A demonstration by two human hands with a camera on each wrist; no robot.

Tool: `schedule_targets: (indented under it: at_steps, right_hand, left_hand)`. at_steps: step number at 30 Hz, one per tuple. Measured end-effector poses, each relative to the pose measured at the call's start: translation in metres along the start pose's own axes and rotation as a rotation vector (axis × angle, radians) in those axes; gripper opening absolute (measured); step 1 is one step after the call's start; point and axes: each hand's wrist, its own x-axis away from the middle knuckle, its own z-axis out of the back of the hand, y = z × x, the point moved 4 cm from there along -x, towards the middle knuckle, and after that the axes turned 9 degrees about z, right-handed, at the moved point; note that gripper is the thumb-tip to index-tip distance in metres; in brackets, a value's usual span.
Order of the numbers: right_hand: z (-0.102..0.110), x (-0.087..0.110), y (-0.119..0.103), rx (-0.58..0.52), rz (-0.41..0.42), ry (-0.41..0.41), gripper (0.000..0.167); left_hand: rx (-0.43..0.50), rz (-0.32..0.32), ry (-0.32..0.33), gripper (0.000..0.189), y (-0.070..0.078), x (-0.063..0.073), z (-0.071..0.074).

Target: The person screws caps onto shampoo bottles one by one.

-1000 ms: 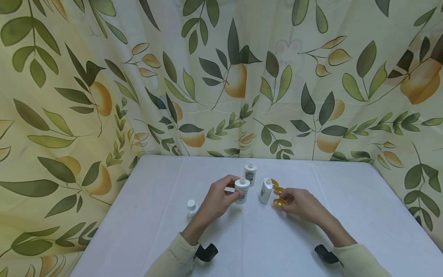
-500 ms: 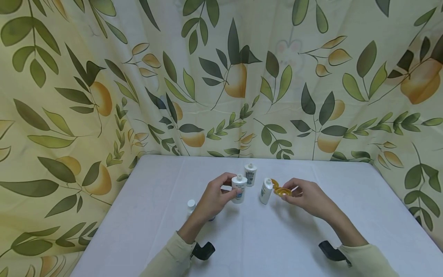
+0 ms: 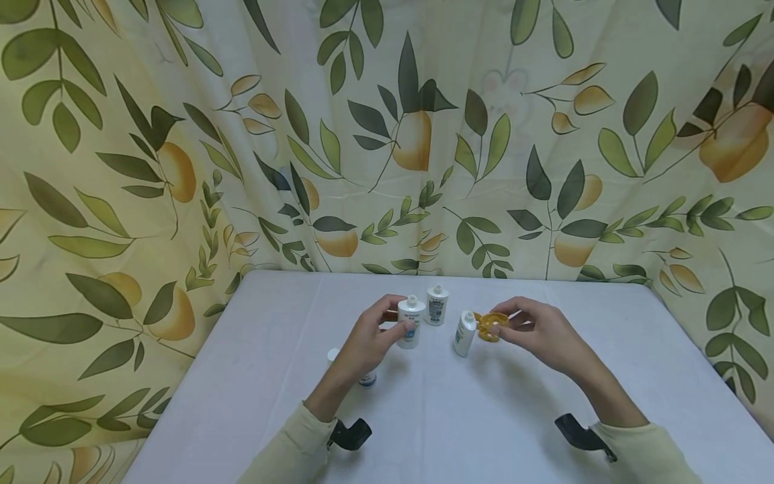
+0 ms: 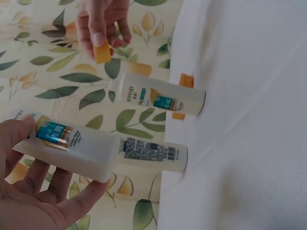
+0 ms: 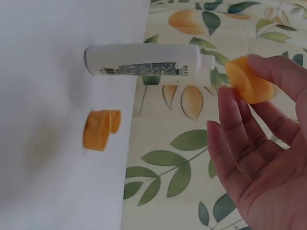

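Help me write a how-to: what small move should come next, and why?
Probably have the right hand bring its yellow cap to the bottle in the left hand: that cap is held clear of the table, and the bottle is uncapped.

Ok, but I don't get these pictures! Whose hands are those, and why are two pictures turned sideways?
There's no robot here, just a person's two hands. The wide picture comes from a camera on their head. The sideways ones come from cameras on their wrists, so the table looks like a wall.

The left hand holds a white bottle with no cap on. The right hand pinches an orange cap.

On the table stand a nearer bottle and a farther bottle, both uncapped too. More orange caps lie beside the nearer one. White things peek out from behind the left forearm, mostly hidden.
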Motion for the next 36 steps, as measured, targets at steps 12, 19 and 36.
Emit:
schedule_targets:
  at_steps: [12, 19, 36]
  right_hand:
    - [0.000, -0.008, -0.010, -0.038, 0.034, 0.027, 0.031]
    - [-0.002, -0.013, -0.016, -0.076, 0.043, 0.024, 0.030]
    - [-0.011, -0.022, -0.028, -0.230, 0.052, 0.042, 0.037]
  left_hand:
    - [0.032, 0.020, -0.034, 0.037, -0.003, 0.002, 0.001]
    - [0.055, 0.063, -0.030, 0.038, -0.005, 0.002, 0.000]
    - [0.141, 0.063, -0.023, 0.040, -0.004, 0.002, -0.004]
